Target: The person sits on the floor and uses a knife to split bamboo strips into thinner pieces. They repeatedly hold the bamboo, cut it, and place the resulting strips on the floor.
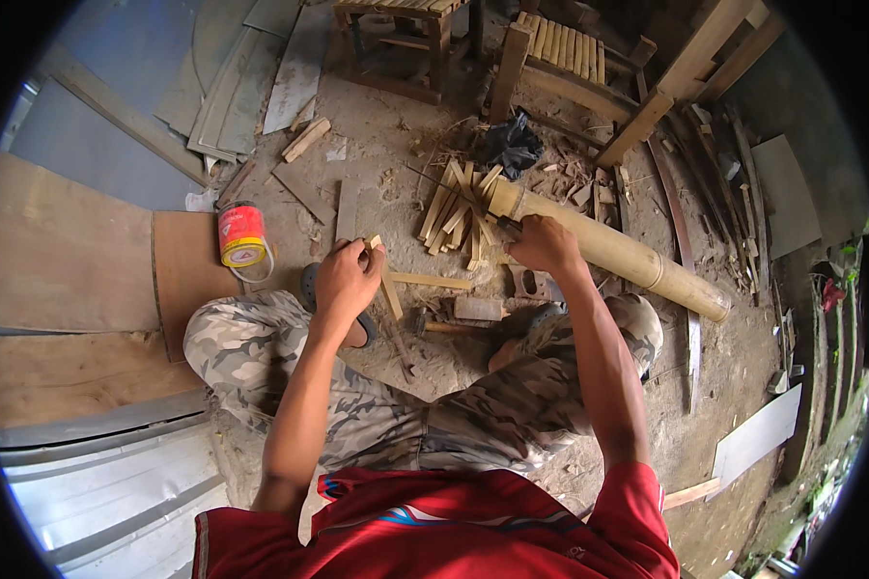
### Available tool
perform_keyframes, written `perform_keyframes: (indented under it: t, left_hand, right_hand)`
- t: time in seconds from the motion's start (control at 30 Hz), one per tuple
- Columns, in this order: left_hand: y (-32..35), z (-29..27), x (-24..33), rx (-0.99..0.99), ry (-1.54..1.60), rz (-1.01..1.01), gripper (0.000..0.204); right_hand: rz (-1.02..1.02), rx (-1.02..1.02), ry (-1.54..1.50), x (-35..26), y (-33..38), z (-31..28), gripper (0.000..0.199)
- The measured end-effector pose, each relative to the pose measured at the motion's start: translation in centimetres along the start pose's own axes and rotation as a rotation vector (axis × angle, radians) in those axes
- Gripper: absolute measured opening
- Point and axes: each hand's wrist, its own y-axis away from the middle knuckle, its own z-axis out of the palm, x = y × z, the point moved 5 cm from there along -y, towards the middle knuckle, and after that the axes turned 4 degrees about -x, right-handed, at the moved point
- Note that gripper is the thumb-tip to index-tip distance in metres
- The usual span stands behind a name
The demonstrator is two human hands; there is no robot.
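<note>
My left hand is closed on a narrow bamboo strip, whose end slants down past the fingers. My right hand is closed around a dark narrow tool; its handle is hidden in the fist and its kind is unclear. Just beyond that hand, a thick bamboo pole lies slanting to the right. Cut bamboo strips are heaped at the pole's far end. Another strip lies on the ground between my hands.
Between my legs lie a small block and a wooden-handled tool. A red and yellow can stands left. A black plastic bag sits beyond the strips. Slatted bamboo furniture stands behind; boards lean at left.
</note>
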Motion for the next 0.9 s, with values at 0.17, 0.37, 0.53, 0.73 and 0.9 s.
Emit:
perform_keyframes:
  t: [0.17,0.37,0.53,0.73,0.9]
  left_hand:
    - [-3.2,0.1,-1.6,0.004,0.128,-0.007,0.024]
    - [-4.8,4.7,-8.2,0.099,0.104,-0.061,0.028]
    - [-3.9,9.1,-10.7,0.098,0.138,-0.139,0.035]
    - [-4.2,9.9,-10.3,-0.023,0.189,-0.169,0.039]
    - [-3.9,11.8,-12.9,-0.035,0.831,-0.384,0.044]
  right_hand:
    - [0.097,-0.074,-0.128,2.7,-2.0,4.8,0.04]
    - [0.13,-0.157,-0.098,0.2,-1.3,7.3,0.05]
    - [0.192,-0.123,-0.56,-3.4,-1.1,13.0,0.043]
    - [0.179,-0.077,-0.722,-7.1,0.2,20.9,0.043]
    - [0.097,-0.074,-0.686,-8.1,0.7,22.8,0.044]
